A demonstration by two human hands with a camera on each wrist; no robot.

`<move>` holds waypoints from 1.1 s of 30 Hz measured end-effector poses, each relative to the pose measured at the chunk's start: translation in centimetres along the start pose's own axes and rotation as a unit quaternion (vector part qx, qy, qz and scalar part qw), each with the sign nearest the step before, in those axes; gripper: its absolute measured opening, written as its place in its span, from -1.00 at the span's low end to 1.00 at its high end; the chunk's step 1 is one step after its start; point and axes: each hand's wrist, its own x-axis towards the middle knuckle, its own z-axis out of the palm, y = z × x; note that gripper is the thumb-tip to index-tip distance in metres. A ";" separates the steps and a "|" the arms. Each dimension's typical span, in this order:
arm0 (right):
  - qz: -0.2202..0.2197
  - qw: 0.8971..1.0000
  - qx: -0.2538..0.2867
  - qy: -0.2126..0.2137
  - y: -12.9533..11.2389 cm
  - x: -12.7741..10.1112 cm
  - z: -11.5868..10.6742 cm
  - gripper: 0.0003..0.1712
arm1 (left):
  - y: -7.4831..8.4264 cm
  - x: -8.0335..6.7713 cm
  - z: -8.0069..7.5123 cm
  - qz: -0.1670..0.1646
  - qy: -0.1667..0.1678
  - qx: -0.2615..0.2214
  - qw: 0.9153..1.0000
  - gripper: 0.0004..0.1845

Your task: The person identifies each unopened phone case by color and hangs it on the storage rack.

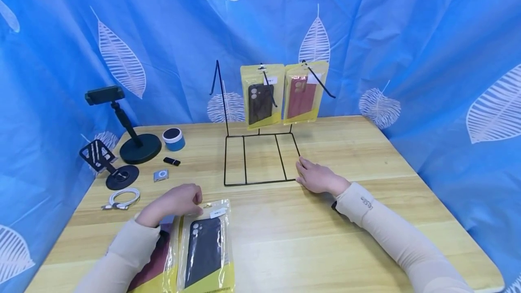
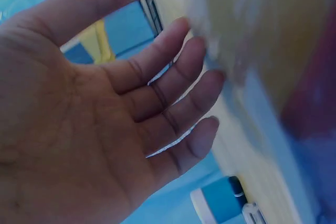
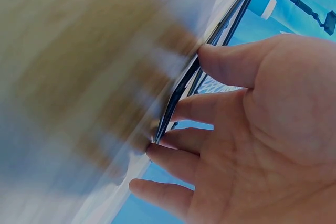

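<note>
Two hands are working: right hand (image 1: 318, 177), fingers spread, is steadying the wire rack (image 1: 260, 157) corner, left hand (image 1: 179, 200) is resting relaxed on packaged case (image 1: 205, 248) at desk (image 1: 366, 220) front; better keeping rack pressed w/ steady force.

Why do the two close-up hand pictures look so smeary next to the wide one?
Head view: sharp, evenly lit, edges bowed by a wide lens. Left wrist view: the left hand is clear, the packet beyond smeared. Right wrist view: the tabletop streaks with motion blur, the right hand sharper.

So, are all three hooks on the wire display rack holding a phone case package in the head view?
No: the wire rack has two hanging packages, and its left hook is bare.
</note>
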 end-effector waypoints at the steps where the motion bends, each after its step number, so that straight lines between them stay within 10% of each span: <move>1: 0.001 1.000 -0.001 -0.001 0.0 0.0 0.0 -0.29 | 0.1 0.1 0.2 0.006 0.000 0.008 1.000 -0.82; 25: 0.009 1.000 0.002 0.000 -0.2 0.1 -0.1 -0.29 | 3.1 0.1 -1.2 0.054 -0.004 0.033 0.998 -0.74; 33: 0.010 1.000 0.002 -0.001 -0.2 0.2 0.1 -0.28 | 4.6 -0.7 -3.0 0.106 0.076 -0.011 0.991 -0.95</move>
